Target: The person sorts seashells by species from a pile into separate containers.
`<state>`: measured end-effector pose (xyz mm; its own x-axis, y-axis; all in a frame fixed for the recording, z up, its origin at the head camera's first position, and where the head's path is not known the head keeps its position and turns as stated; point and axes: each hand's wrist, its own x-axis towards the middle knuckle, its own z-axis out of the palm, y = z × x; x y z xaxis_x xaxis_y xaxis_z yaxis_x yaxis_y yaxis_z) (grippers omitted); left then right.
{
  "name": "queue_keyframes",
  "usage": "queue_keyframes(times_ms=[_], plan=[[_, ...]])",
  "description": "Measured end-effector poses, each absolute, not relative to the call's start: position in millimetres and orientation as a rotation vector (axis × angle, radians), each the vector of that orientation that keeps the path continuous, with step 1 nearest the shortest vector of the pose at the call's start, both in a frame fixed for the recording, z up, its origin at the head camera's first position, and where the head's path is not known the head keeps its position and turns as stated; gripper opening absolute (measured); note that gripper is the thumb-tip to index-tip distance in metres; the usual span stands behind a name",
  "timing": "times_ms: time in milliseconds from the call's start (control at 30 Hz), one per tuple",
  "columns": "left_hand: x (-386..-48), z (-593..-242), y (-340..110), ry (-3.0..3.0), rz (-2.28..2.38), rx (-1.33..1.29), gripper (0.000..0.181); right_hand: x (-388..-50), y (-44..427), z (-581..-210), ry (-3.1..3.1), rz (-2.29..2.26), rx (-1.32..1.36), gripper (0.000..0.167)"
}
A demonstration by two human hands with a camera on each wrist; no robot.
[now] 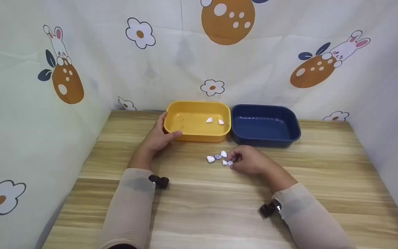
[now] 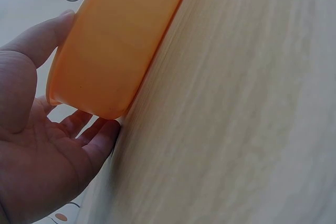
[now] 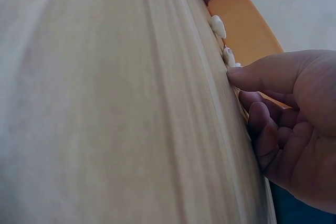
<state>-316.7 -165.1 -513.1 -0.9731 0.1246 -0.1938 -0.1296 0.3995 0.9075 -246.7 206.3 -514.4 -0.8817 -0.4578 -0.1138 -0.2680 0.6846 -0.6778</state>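
My left hand [image 1: 158, 136] holds the left end of a yellow plastic bin [image 1: 199, 137], its thumb over the front rim. The left wrist view shows its fingers around the bin's end [image 2: 113, 51]. Inside that bin lie two small white pieces [image 1: 209, 120]. My right hand [image 1: 250, 159] is low over the table, thumb and forefinger pinching a small whitish shell-like piece [image 1: 230, 163]. Several similar white and pale purple pieces [image 1: 210, 159] lie beside its fingertips. In the right wrist view the thumb [image 3: 262, 74] hides the pinched piece.
A dark blue bin [image 1: 266, 129] stands close against the right side of the yellow one. Behind both hangs a patterned white cloth [image 1: 178, 69], which also covers the sides. The table [image 1: 199, 207] has a wood-grain top.
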Motion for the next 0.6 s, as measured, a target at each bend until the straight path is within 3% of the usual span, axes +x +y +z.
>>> queue_keyframes(times_ms=[600], plan=[[-317.1,-513.5,-164.3,2.392,1.671,0.005,0.115,-246.7,207.0,-512.0,2.632,-0.957,-0.609,0.022]])
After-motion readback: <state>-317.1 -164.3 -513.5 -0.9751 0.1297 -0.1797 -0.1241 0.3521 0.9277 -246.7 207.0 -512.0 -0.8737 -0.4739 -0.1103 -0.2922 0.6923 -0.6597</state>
